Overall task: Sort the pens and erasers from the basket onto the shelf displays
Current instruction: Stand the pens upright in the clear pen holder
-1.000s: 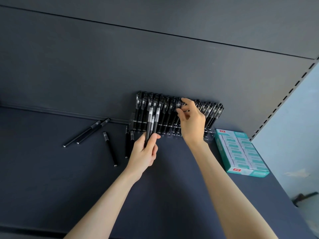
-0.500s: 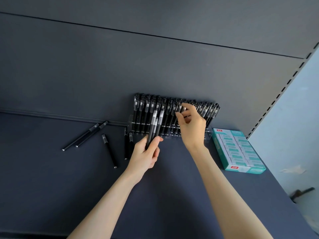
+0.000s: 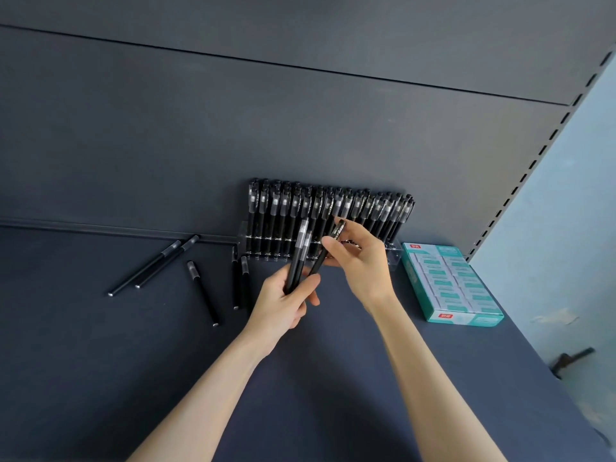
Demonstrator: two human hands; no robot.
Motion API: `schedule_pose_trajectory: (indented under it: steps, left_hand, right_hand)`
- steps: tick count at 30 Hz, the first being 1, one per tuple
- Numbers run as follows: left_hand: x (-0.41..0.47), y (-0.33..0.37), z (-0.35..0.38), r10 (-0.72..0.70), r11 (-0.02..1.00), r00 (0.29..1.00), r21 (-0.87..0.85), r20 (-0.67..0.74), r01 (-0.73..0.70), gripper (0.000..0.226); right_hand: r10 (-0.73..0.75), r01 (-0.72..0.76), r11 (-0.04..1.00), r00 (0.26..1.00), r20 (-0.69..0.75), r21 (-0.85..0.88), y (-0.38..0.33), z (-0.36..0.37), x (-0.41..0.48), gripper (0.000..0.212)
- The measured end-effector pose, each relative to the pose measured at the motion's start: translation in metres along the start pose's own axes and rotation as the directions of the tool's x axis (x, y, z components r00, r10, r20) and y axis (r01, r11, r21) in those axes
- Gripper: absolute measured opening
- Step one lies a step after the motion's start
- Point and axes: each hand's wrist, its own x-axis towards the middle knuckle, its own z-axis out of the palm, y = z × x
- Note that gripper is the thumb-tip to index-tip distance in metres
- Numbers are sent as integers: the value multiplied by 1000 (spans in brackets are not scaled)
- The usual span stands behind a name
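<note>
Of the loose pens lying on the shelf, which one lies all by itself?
The single pen in the middle lies alone. The others lie in side-by-side pairs: one pair to its left, another to its right beside the rack.

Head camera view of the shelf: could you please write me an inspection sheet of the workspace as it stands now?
Surface: dark matte shelf board, bare toward the front.
Job's things: clear acrylic pen rack against the back panel, packed with upright black capped pens; teal and white eraser box lying flat to its right; no basket in view.
Clutter: five loose black pens lying on the shelf left of the rack.
Grippers: left hand grips a small bunch of black pens; right hand pinches a single black pen in front of the rack.
Cables: nothing seen.
Surroundings: dark back panel, slotted upright, pale blue wall at right.
</note>
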Motion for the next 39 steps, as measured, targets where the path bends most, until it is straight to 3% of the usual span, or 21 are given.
schedule_pose_trajectory:
  steps: [3, 6, 9, 14, 24, 32, 39]
  left_hand:
    - [1, -2, 1, 1, 1000, 999, 4, -38, -1, 14]
    - [3, -3, 0, -3, 1000, 995, -5, -100, 2, 20]
    - [4, -4, -1, 15, 1000, 992, 17, -122, -13, 19]
    - [4, -1, -2, 36, 999, 993, 19, -114, -34, 21]
    - [3, 0, -3, 58, 998, 990, 43, -129, -52, 25]
    - [3, 1, -2, 47, 999, 993, 19, -112, -45, 24]
    - [1, 2, -2, 42, 999, 995, 32, -86, -40, 24]
  right_hand:
    - [-38, 34, 998, 994, -100, -44, -2, 0, 3, 46]
    - [-135, 124, 991, 950, -280, -57, -10, -6, 15, 38]
    - [-234, 170, 965, 905, -356, -200, -11, -12, 33, 33]
    - [-372, 261, 910, 857, -356, -323, -10, -15, 52, 33]
    - [-388, 275, 885, 882, -267, -377, 7, -4, 58, 31]
    - [-472, 319, 776, 866, -164, -545, 25, -4, 56, 28]
    - [-441, 266, 791, 872, -213, -550, 22, -5, 44, 30]
